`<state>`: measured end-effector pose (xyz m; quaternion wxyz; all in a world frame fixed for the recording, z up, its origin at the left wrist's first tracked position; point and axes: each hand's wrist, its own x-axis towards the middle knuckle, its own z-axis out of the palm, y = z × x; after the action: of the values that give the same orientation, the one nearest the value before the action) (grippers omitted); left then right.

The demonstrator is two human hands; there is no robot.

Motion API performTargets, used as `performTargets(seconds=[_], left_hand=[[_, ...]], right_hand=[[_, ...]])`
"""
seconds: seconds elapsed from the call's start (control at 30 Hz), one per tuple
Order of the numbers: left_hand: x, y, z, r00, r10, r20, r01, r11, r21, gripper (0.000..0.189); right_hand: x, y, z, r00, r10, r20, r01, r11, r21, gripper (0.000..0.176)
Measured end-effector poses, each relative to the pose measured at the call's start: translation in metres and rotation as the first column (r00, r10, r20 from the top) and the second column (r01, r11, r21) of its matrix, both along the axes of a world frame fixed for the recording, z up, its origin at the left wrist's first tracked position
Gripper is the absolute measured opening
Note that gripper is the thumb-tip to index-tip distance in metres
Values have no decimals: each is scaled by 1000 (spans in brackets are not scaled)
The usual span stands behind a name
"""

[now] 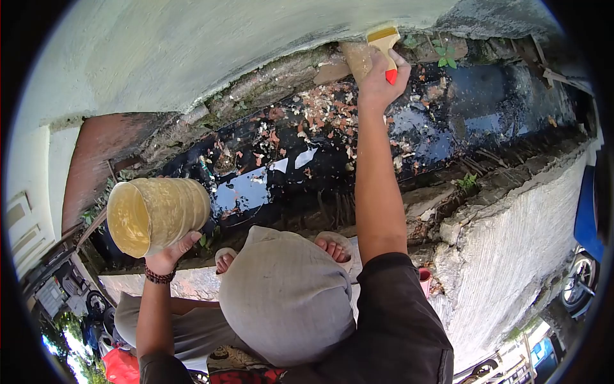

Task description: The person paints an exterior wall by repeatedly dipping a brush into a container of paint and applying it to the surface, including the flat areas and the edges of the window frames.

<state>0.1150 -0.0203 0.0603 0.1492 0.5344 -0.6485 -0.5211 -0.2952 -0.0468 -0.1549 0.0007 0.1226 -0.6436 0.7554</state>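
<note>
My right hand (382, 83) reaches far forward and is closed around a flat paintbrush (384, 40) with a pale handle and a red end. The brush's yellowish bristles meet the lower edge of the pale green wall (256, 38). On the left, my left hand (167, 253) grips a cream, paint-smeared bucket (176, 208) from below. It is tilted, its mouth facing left, and yellowish paint coats the inside. Most of the left fingers are hidden behind the bucket.
Below the wall runs a ditch of dark water (307, 182) with floating leaves and paint flakes. My bare feet (332, 248) are at its near edge. A rough concrete slab (505, 237) lies to the right, with a motorcycle wheel (579, 281) beyond. Small plants (446, 54) grow along the wall base.
</note>
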Motion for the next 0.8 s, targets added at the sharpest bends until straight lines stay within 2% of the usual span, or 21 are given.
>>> performTargets(seconds=[0.07,0.1,0.13,0.17,0.23,0.27,0.3,0.37,0.4,0.47,0.5,0.57,0.63,0.7,0.73,0.8], left_hand=[[-2,-1,-2,1000,3,-9,-3,1000,-17,111],[-3,-2,-3,1000,-14,-13,13,999,-41,110],[-3,-2,-4,999,-30,-12,30,998,-62,109],[-4,-2,-4,999,-33,-10,33,998,-62,109],[-6,-2,-2,1000,-26,-3,26,997,-74,107],[-4,-2,-1,1000,-25,5,26,997,-76,107],[-2,-1,1,999,-1,43,3,999,-41,106],[0,2,2,996,19,86,-19,1000,1,105],[-2,3,0,998,16,56,-13,999,-43,104],[-1,2,-2,1000,12,22,-9,996,-92,103],[3,1,-2,998,-13,63,19,995,-97,103],[3,-1,-3,994,-35,101,46,994,-104,102],[-3,-2,-4,999,-36,20,38,988,-153,102],[-7,0,-2,1000,-10,18,13,992,-126,102],[-7,2,0,1000,9,12,-8,995,-98,103],[0,1,-1,998,-11,57,16,996,-87,103]], right_hand=[[27,-4,2,972,106,-211,-64,978,198,18],[48,-8,-6,970,141,-197,-106,978,181,19],[65,-1,6,929,215,-301,-154,965,215,17],[70,5,2,930,212,-300,-151,965,214,17],[82,13,-5,939,286,-193,-268,956,117,16],[74,16,-9,947,218,-236,-190,972,136,15],[65,15,-10,967,138,-213,-122,989,82,16],[44,9,-6,998,15,-61,-7,991,130,16],[43,4,-9,998,14,-61,-6,991,130,16],[48,-7,-13,948,99,-303,-22,969,247,17],[58,-8,-16,947,98,-307,-21,970,244,17],[83,1,-19,945,297,-136,-270,944,189,18],[81,10,-13,942,300,-149,-271,944,189,18],[67,13,-11,986,138,93,-129,987,-100,17],[56,12,2,974,132,186,-98,978,-183,17],[49,0,-6,974,132,184,-106,984,-146,16]])
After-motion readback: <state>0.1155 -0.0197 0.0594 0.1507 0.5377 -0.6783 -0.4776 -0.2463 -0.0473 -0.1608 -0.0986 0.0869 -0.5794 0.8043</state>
